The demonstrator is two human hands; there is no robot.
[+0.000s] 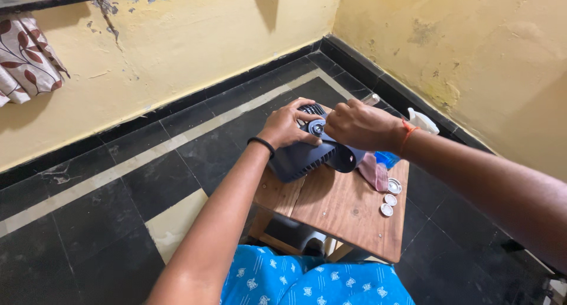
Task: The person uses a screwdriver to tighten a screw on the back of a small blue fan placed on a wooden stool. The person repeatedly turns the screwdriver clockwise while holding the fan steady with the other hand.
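Figure: a person seated at a small wooden table [348, 213] is working with both bare hands on a dark grey plastic fan housing [307, 157], which is lying tilted on the far end of the tabletop. The left hand [286, 128], wearing a black wristband [261, 144], is curling its fingers over the top of the housing and gripping it. The right hand [360, 125], with an orange thread [407, 134] at the wrist, is closing around the front of the housing, its fingertips pinching at a small round grey hub [317, 127].

Judged risks: the housing is resting on a curved side, so it could roll or slip toward the table edge if the left hand's grip is loosening. Three small white caps [390, 199] are lying loose just beside the right forearm; a sweep of that arm could be knocking them to the floor [118, 181].

Materials: the housing is looking matte, rounded and slotted with vent ribs. The table is showing smooth brown grain with visible screw heads. A crumpled pink cloth [374, 170] is lying against the housing, with a blue item [387, 158] and a white spray bottle [423, 121] behind. The floor is being formed by glossy black tiles with a pale strip.
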